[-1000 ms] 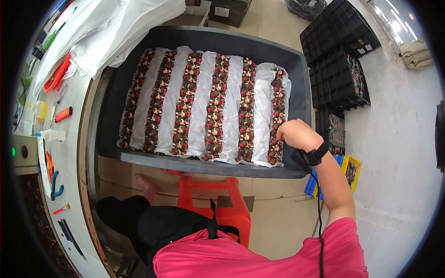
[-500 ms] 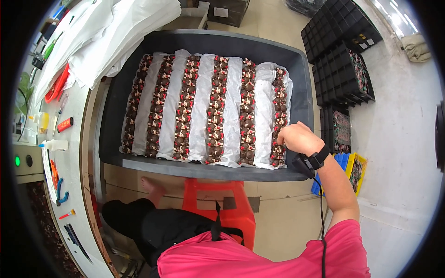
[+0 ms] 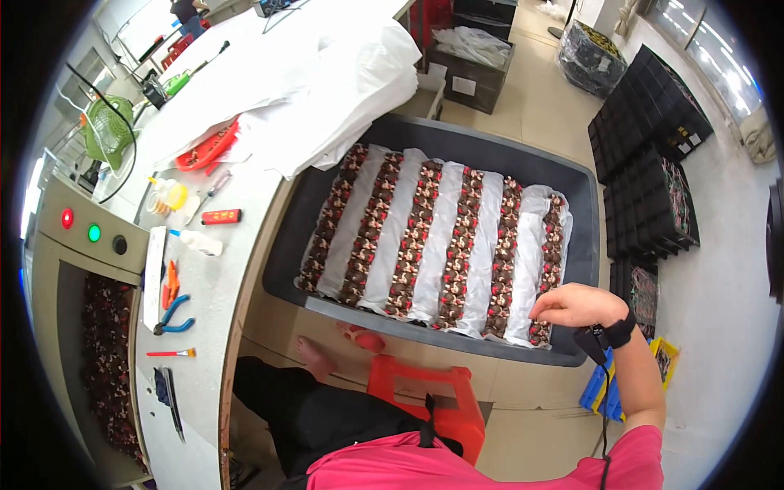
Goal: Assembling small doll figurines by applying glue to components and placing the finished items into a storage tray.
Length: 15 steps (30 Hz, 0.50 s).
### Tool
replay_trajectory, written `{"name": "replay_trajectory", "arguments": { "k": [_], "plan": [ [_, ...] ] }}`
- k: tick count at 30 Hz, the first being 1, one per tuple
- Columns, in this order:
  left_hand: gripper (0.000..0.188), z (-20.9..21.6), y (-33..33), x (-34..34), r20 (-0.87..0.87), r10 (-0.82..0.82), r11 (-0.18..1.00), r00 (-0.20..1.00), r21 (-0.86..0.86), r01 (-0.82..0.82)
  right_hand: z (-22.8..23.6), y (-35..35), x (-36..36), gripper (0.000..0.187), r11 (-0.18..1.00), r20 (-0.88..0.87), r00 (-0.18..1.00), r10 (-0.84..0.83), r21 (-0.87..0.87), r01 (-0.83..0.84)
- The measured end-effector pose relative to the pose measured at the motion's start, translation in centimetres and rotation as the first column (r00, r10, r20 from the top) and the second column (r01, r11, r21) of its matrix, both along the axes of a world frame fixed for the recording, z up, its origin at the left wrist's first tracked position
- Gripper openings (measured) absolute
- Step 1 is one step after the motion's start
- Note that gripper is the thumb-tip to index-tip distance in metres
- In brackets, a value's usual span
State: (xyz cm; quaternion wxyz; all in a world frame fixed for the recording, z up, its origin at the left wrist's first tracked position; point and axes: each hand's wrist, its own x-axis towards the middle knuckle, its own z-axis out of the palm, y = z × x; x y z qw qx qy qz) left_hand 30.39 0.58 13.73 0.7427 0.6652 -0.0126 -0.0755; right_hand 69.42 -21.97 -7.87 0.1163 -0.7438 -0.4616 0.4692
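A large dark grey bin [image 3: 469, 143] holds several rows of small brown, red and white parts [image 3: 420, 237] laid between folds of white sheet [image 3: 441, 241]. My right hand [image 3: 576, 306] hovers over the near end of the rightmost row [image 3: 549, 273], fingers curled downward and pinched at the parts; whether it holds one is hidden. A black band sits on that wrist [image 3: 612, 333]. My left hand is not in view.
A white workbench [image 3: 204, 278] at left carries blue pliers [image 3: 173, 314], a red lighter, a small bottle and white sheets [image 3: 327, 73]. Black trays [image 3: 653, 180] are stacked at right. An orange stool [image 3: 429, 400] stands below the bin, near my bare foot [image 3: 314, 355].
The view has swung left and lifted, bringing more of the workbench into sight. My right hand stays at the near end of the rightmost row, dropped slightly lower.
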Motion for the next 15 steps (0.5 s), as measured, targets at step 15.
{"name": "replay_trajectory", "arguments": {
  "k": [15],
  "plan": [
    [0.044,4.0,-2.0,-5.2,0.224,0.022,0.971,0.974,0.228,-0.074,7.0,17.4,-10.0,0.025,0.862,0.019,0.967,0.255,0.448,-0.236]
  ]
}}
